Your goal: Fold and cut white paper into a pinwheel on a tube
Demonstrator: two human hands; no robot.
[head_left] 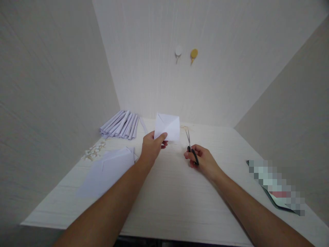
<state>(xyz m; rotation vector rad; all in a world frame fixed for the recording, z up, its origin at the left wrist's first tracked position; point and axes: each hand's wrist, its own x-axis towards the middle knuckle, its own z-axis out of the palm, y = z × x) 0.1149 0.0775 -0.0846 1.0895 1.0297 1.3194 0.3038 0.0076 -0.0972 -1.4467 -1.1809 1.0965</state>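
Observation:
Between the thumb and fingers of my left hand [153, 142] is a white square of paper [168, 125] with diagonal crease lines, raised above the table. My right hand [202, 157] grips black-handled scissors [193, 155] by the loops. Their slim metal blades point away from me and stand slightly apart, to the right of the paper and not touching it. Left of my left forearm lies a stack of white paper sheets [108, 169], partly covered by the arm.
Rolled paper tubes [120, 124] lie in a row at the back left, with small pale pieces [94, 150] in front of them. A dark-edged, blurred flat object [276, 188] rests at the right. Two hooks, white [178, 51] and yellow [194, 54], are on the back wall.

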